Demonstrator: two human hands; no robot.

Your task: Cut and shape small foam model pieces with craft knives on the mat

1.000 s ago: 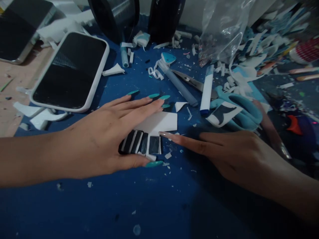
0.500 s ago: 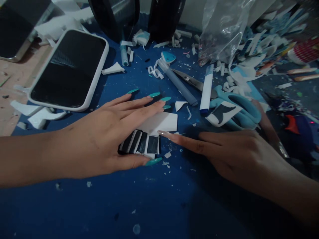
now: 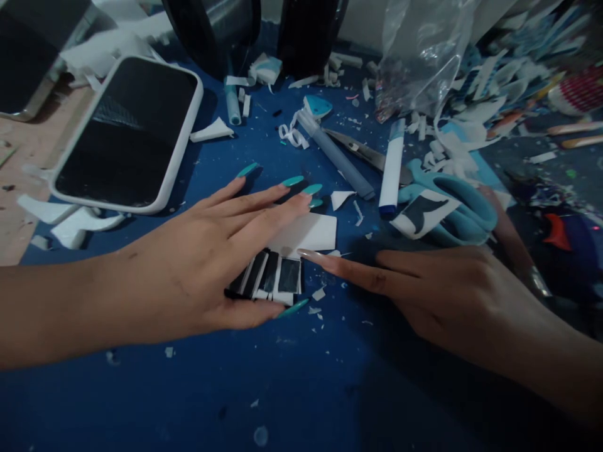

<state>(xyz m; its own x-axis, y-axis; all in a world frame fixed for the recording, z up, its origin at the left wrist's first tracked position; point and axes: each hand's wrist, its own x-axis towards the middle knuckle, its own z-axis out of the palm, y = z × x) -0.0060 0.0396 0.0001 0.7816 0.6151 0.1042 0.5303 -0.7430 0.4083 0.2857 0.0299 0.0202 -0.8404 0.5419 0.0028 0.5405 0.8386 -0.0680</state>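
Note:
My left hand (image 3: 207, 263) lies flat on the blue table (image 3: 264, 376) with its fingers stretched out, pressing down a white foam piece (image 3: 311, 231) and a row of small black-and-white strips (image 3: 271, 276). The thumb runs along the strips' near edge. My right hand (image 3: 438, 295) rests on the table to the right, its forefinger stretched out and its long nail touching the right end of the strips; the other fingers are curled under.
A phone in a white case (image 3: 127, 129) lies at the upper left. Blue-handled scissors (image 3: 447, 201), a grey pen (image 3: 336, 157), a white-and-blue marker (image 3: 391, 166), a clear plastic bag (image 3: 419, 56) and many paper scraps lie behind the hands.
The left thumb has drawn in slightly against the strips' near edge. Both hands otherwise stay in place.

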